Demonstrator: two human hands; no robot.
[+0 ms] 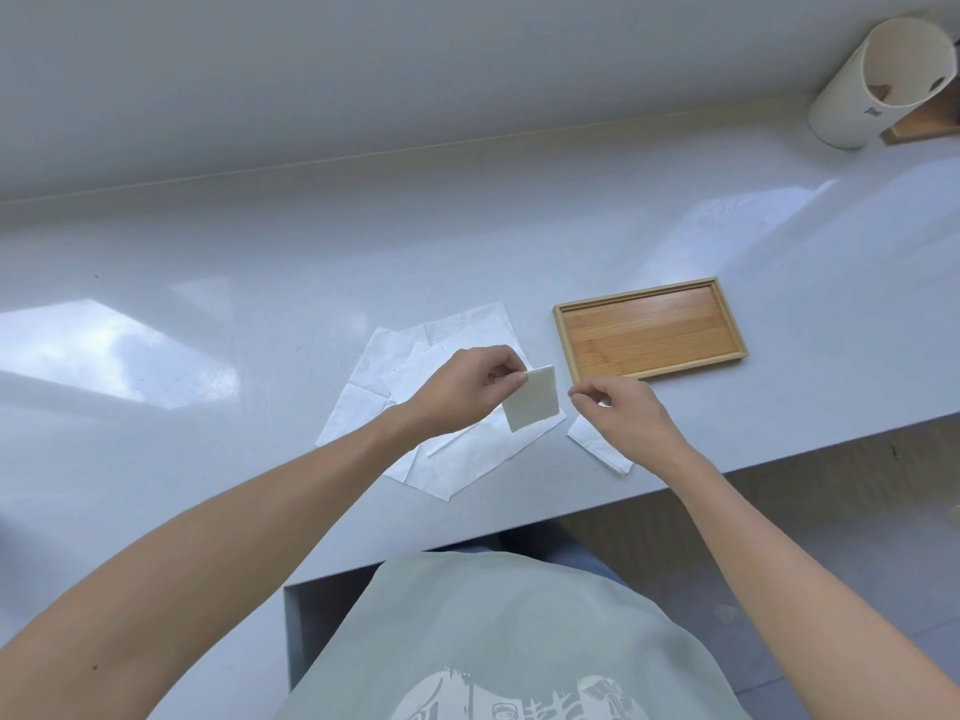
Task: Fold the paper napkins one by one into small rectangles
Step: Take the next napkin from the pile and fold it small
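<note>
White folded napkin (pixel 532 398) between hands

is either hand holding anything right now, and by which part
The left hand pinches the folded napkin by its upper left corner. The right hand has its fingers curled beside it and holds nothing.

wooden tray (pixel 563 324): bare, on grey counter (pixel 260 262) | white cylinder (pixel 862 96): far right corner, beside wooden block (pixel 917 129)
</note>
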